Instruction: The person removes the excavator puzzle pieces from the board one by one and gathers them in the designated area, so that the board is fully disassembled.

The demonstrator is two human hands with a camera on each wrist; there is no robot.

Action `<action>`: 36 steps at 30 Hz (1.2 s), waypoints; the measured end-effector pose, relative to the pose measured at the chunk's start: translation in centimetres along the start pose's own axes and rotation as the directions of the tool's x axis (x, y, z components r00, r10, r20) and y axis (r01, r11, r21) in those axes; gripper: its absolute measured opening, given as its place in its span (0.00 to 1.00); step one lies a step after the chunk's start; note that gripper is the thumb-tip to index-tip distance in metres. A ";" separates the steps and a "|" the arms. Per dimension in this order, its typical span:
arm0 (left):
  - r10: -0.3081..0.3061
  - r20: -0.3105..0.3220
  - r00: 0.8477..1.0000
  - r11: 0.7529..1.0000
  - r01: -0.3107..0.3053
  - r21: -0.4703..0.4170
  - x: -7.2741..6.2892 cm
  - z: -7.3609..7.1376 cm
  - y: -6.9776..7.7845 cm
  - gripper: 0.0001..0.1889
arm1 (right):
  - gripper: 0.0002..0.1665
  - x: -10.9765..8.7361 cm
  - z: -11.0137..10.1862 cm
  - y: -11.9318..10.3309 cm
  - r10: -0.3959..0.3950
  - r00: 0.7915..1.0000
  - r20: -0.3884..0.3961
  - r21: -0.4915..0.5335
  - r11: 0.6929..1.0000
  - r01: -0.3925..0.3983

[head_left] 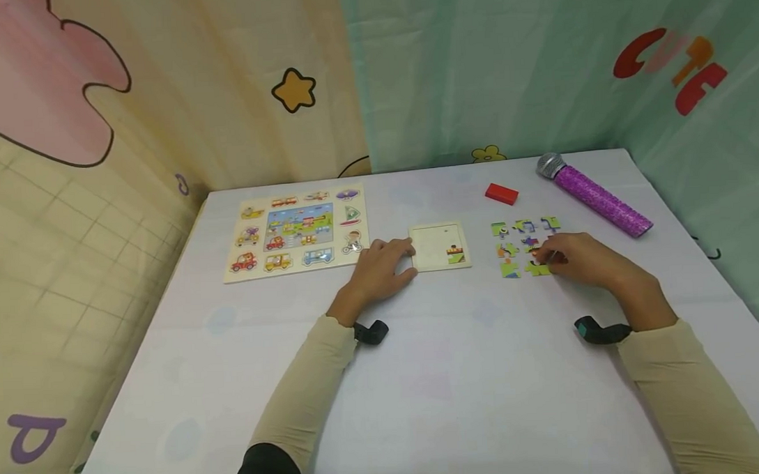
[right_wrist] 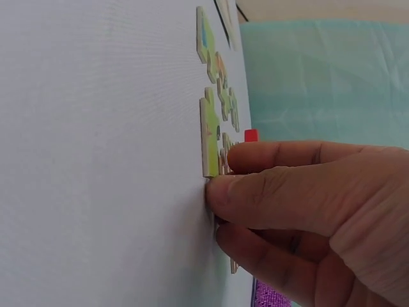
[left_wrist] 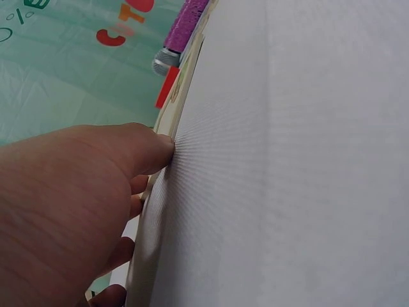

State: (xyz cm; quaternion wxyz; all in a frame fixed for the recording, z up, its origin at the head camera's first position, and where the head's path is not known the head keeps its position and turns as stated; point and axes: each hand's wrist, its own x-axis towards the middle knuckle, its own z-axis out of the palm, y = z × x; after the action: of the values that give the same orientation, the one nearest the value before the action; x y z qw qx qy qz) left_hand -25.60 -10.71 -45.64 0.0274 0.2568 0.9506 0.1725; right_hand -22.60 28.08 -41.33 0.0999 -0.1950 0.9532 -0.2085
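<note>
In the head view my left hand (head_left: 380,268) rests at the left edge of a small pale puzzle tray (head_left: 430,249), thumb and fingers against its rim. The left wrist view has the thumb (left_wrist: 156,150) pressed to the tray's edge. One puzzle piece (head_left: 455,255) with a printed picture sits in the tray's lower right corner. My right hand (head_left: 575,258) is at the right side of a group of loose jigsaw pieces (head_left: 508,250). Its thumb and curled index finger pinch the end of a green puzzle piece (right_wrist: 209,141), which lies on the table.
Left of the tray lies a larger picture board (head_left: 297,229) with vehicle shapes. Behind the loose pieces are a red block (head_left: 501,194) and a purple glittery microphone (head_left: 598,196). A patterned curtain (head_left: 411,75) hangs behind the white table (head_left: 472,387).
</note>
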 end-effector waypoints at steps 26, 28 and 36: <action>-0.007 0.023 1.000 1.000 0.007 -0.025 0.0 0.2 0.2 0.21 | 0.29 10.2 3.0 -9.0 -0.107 0.983 0.151 -0.011 0.994 0.110; -0.006 0.024 1.000 1.000 0.007 -0.027 0.0 0.3 0.2 0.21 | 0.27 10.5 3.2 -9.1 -0.100 0.981 0.166 -0.009 0.995 0.103; -0.010 0.009 1.000 1.000 0.010 -0.007 0.0 0.2 0.1 0.20 | 0.19 10.9 3.4 -9.1 -0.105 0.977 0.185 0.058 0.994 0.096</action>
State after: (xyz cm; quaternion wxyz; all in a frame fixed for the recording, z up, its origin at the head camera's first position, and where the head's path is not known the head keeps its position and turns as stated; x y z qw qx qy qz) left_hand -25.50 -10.56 -45.74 0.0336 0.2527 0.9511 0.1747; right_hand -28.52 14.74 -41.59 0.1833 -0.2594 0.9231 -0.2170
